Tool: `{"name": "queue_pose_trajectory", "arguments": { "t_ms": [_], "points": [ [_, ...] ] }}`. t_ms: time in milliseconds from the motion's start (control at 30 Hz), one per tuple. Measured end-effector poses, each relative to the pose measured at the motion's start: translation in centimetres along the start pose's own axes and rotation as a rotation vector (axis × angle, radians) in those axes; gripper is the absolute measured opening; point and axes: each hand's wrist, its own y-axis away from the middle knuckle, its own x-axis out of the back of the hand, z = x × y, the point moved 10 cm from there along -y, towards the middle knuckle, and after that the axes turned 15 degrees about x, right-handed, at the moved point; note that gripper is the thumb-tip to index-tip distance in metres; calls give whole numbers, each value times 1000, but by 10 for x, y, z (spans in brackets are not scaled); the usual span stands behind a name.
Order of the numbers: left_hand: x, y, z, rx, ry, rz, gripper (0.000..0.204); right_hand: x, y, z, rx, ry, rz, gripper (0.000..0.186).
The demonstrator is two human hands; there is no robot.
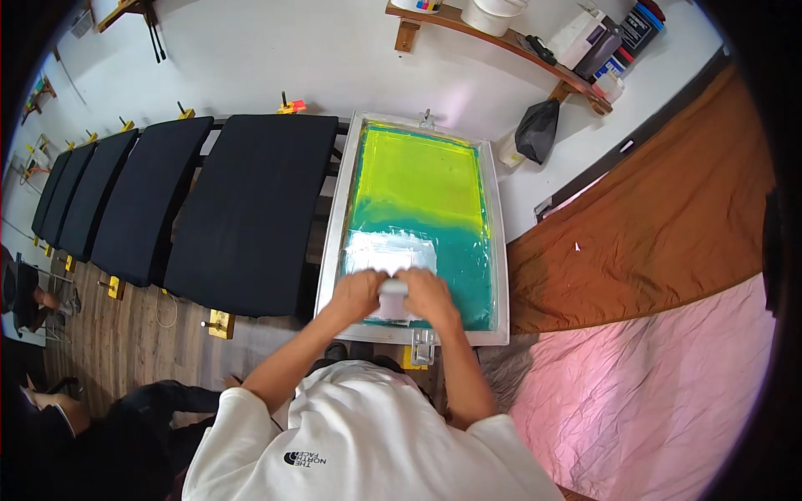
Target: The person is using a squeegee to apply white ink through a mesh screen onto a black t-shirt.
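Both my hands grip the top of a squeegee (pixel 393 286), whose pale middle shows between them. My left hand (pixel 361 294) is closed round its left part and my right hand (pixel 425 296) round its right part. The squeegee stands on a printing screen (pixel 502 275) with a pale frame. White ink (pixel 386 249) lies spread on the mesh just beyond my hands and a little below them. The mesh is teal (pixel 461 271) at the near end and yellow-green (pixel 422 171) at the far end. My fingers and arms hide the squeegee's blade.
Several black cloth-covered boards (pixel 255 204) stand in a row to the left, with yellow clamps (pixel 220 324). A wooden shelf (pixel 501 40) with tubs and bottles hangs on the wall. Brown cloth (pixel 643 225) and pink sheeting (pixel 643 392) lie right. Other people's limbs (pixel 159 405) show lower left.
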Motion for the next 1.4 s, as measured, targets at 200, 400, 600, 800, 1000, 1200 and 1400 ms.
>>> {"name": "queue_pose_trajectory", "arguments": {
  "t_ms": [200, 400, 600, 800, 1000, 1200, 1400],
  "points": [
    [-2, -52, -13, 11, 47, 33, 32, 3, -39, 31, -39, 8, 78, 31],
    [-9, 50, 11, -68, 51, 13, 53, -21, 46, -20, -14, -63, 217, 44],
    [-7, 56, 14, 5, 33, -200, 34, -23, 50, -30, -59, -121, 16, 35],
    [7, -48, -10, 62, -19, -44, 41, 9, -34, 21, -17, 23, 153, 31],
    [-16, -3, -6, -72, 22, -42, 50, -19, 4, 0, 3, -17, 271, 41],
    [-16, 58, 12, 67, -5, -219, 46, -24, 52, -38, -24, -38, 149, 41],
    [9, -18, 5, -34, 88, 52, 50, 6, -6, -2, 5, 96, 336, 37]
  ]
}}
